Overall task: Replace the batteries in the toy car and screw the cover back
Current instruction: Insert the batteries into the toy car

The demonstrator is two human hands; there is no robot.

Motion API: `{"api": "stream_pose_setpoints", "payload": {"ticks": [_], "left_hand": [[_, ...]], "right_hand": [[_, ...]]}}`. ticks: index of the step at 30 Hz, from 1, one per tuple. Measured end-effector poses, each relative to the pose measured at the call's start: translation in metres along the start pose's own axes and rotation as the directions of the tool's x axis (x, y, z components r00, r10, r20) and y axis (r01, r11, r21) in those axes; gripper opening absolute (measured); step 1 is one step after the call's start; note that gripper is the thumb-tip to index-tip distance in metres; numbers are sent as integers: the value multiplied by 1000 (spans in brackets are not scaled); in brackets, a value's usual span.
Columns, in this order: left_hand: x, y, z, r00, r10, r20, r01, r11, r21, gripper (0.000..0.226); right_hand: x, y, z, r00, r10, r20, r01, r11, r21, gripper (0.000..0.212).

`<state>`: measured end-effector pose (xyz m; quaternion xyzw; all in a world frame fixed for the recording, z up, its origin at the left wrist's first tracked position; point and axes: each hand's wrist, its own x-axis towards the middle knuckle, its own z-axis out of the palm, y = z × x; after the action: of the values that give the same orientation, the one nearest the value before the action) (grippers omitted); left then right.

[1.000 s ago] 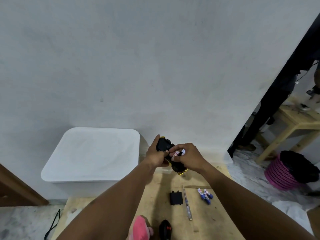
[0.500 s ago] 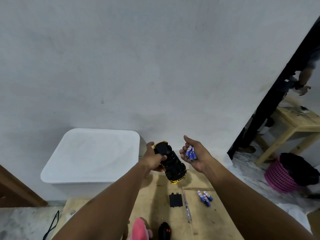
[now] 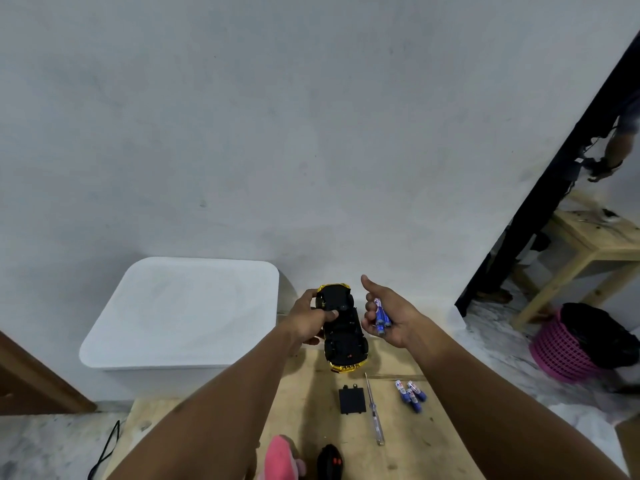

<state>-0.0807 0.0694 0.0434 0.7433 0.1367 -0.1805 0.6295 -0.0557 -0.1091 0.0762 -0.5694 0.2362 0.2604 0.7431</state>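
Toy car [image 3: 343, 327] is up off the wooden table [image 3: 304, 393], flipped belly-up, its black underside facing us and gold trim showing at both ends. Our left hand [image 3: 311, 318] grasps it from the left, thumb laid across the chassis, fingers wrapped underneath. Just to the right, our right hand [image 3: 393, 311] is turned palm-up, fingers loosely curled around the held batteries [image 3: 381, 315], thumb pointing toward the far wall. Down on the table, the black battery cover [image 3: 352, 400] lies flat, the screwdriver [image 3: 374, 412] just right of it, and the loose batteries [image 3: 410, 395] cluster further right. At the near edge we see a black remote [image 3: 330, 464] beside something pink [image 3: 278, 459]. A white box [image 3: 183, 313] sits left.
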Motion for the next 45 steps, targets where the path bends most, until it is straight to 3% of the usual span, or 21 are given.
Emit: {"api": "stream_pose_setpoints", "payload": {"ticks": [3,8,16,22,28,33,37,45], "left_hand": [[-1,-1,0,1000,5,0,-5,1000,3,48],[-1,-2,2,1000,1,10,-2,1000,15,53],[2,-1,4,999,-49,23,50,998,-32,44],[4,-4,2,997,-77,13,78,996,-41,32],[4,-7,2,997,-76,0,76,997,-30,30],[9,-12,4,996,-72,-44,71,997,-16,29],[13,-16,5,994,-73,-83,72,997,-18,29],[18,-27,14,986,-123,-117,120,992,-29,29]], "right_hand": [[-3,-1,-2,999,7,-34,-8,998,-56,51],[-3,4,-6,988,-103,-113,60,942,-329,43],[8,11,-8,983,-181,-28,129,794,-594,32],[17,14,-10,986,-168,-18,115,748,-654,42],[19,17,-10,989,-149,0,110,727,-678,24],[23,23,-13,990,-136,25,115,707,-698,30],[24,29,-17,988,-146,50,142,728,-670,21],[37,54,-43,974,-225,-37,134,694,-708,8]]}}
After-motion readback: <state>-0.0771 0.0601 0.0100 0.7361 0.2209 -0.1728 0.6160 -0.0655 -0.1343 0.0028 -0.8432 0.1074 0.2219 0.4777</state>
